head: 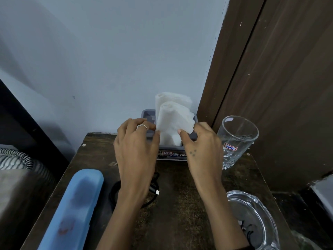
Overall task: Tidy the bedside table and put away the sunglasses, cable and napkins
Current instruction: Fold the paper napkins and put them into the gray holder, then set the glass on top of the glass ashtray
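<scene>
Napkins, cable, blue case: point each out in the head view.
napkins (pixel 171 120): head view, on the front folded sheet.
cable (pixel 115 191): head view, on the black loop left of the left forearm.
blue case (pixel 75 204): head view, on the lid's middle.

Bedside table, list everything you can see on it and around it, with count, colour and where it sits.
napkins: two, white, folded, standing in the holder at the table's back edge
holder: one, grey, against the wall
drinking glass: one, clear, labelled, right of the holder
glass dish: one, clear, front right corner
cable: one, black, coiled mid-table, partly under the left forearm
case: one, blue, long, front left
table: one, dark brown
wall: pale blue, behind
wooden panel: brown, right
left hand: at the napkins' left side, ring on one finger
right hand: pinching the front napkin's right edge
</scene>
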